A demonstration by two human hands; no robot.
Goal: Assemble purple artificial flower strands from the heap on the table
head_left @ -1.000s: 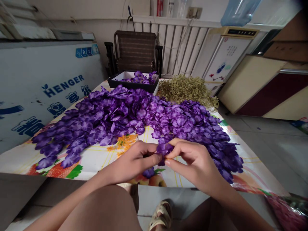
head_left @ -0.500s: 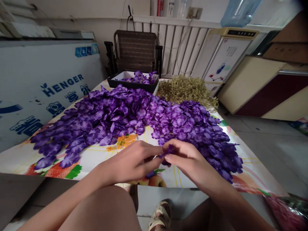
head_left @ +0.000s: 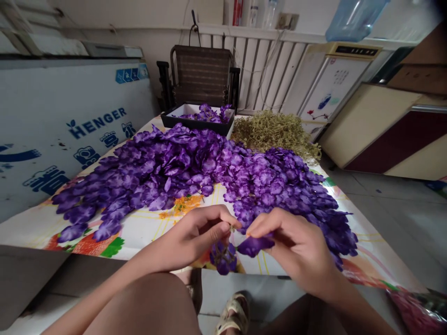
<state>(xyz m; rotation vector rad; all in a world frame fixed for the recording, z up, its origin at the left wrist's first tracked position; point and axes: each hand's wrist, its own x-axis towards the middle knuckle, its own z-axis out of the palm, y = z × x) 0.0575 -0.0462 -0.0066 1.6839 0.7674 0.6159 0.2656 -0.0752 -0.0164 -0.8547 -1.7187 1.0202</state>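
Left hand (head_left: 190, 239) pinched shut, thumb against forefinger, on thin stem (head_left: 230, 228) of purple artificial sprig (head_left: 222, 257); sprig dangles below, clear of cloth, easy to see. Right hand (head_left: 296, 246), fingertips together, clamps loose purple petal (head_left: 254, 245) by one end, free end just beside sprig. Fingers hide stem's top; cannot tell if petal touches it. Beneath, fruit-print oilcloth (head_left: 136, 232). Beyond, heaped purple blossoms (head_left: 195, 172) within reach; black tray (head_left: 195, 124) holding more; dry olive sprigs (head_left: 275, 132); mesh-backed chair (head_left: 201, 70).

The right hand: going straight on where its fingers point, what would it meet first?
Probably the small purple fabric flower cluster hanging from the left hand, though depth is hard to judge here.
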